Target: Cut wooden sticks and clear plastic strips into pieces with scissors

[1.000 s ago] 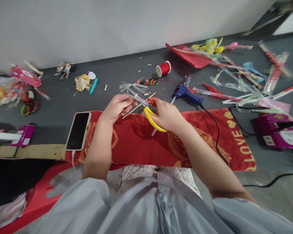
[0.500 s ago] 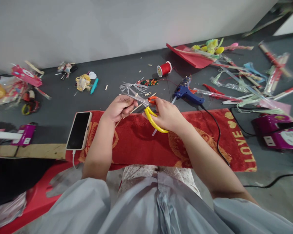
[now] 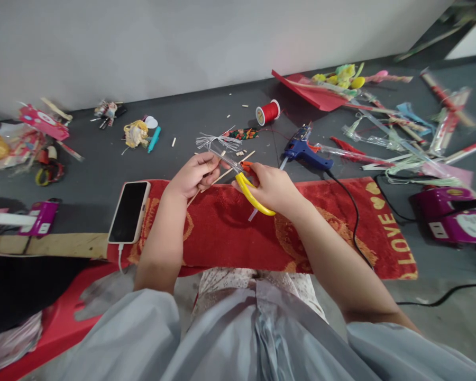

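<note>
My right hand (image 3: pixel 273 186) grips a pair of scissors (image 3: pixel 255 194) with a yellow handle and an orange one. The metal blades point left, toward my other hand, and look nearly together. In the fingertips of my left hand (image 3: pixel 196 173) a thin wooden stick (image 3: pixel 222 154) is pinched, its pale end at the blades. Whether the blades touch it is hard to make out. More thin sticks (image 3: pixel 221 176) lie beneath my hands at the edge of the red towel (image 3: pixel 230 233). Several short cut pieces of wood (image 3: pixel 241 153) lie just beyond the scissors.
Behind my hands are a bundle of silvery wires (image 3: pixel 218 141), a red thread spool (image 3: pixel 268 112) and a blue glue gun (image 3: pixel 303 151) with its cord across the towel. A phone (image 3: pixel 129 212) lies left. Craft scraps (image 3: pixel 396 124) and a purple box (image 3: pixel 452 214) are right.
The scissors have closed: their handles are nearer each other and the blades have come together by the stick's end. My left hand has barely moved.
</note>
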{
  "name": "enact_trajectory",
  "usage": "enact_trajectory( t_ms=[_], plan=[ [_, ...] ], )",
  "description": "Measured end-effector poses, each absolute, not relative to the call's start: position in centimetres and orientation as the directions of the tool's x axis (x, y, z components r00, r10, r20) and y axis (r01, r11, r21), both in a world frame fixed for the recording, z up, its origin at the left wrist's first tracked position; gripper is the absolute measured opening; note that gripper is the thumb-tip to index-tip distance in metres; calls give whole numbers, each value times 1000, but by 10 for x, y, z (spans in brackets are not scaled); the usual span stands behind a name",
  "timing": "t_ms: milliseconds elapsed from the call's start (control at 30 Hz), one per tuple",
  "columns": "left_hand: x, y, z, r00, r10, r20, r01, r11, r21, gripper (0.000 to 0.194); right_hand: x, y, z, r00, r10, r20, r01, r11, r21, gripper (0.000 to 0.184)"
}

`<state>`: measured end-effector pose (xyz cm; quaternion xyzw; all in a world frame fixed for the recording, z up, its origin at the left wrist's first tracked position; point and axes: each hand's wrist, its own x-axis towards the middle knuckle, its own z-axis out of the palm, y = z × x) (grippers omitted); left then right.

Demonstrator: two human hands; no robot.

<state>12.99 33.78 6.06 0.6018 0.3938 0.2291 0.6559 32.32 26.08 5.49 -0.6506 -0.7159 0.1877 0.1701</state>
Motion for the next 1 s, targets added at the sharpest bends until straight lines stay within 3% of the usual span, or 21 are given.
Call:
enact_trajectory(
  t_ms=[200,633,767,900,1000],
  plan=[
    [131,338,61,586,778,-226,192,137,972,24,321,260,58,-58,998,-24,916,44,-400,46],
    [139,334,60,525,830,-187,238,68,969,29,319,257,66,-4,996,-90,939,-28,-343,46],
    [145,332,56,448,894,-12,330,-153,931,30,318,258,67,22,995,-98,934,-55,-353,45],
    [149,329,52,379,880,287,522,-459,719,34,317,259,64,50,995,-90,922,-80,-380,45],
    [149,328,52,387,835,391,563,-550,617,38,318,260,60,43,998,-54,908,-62,-415,44]
  ],
)
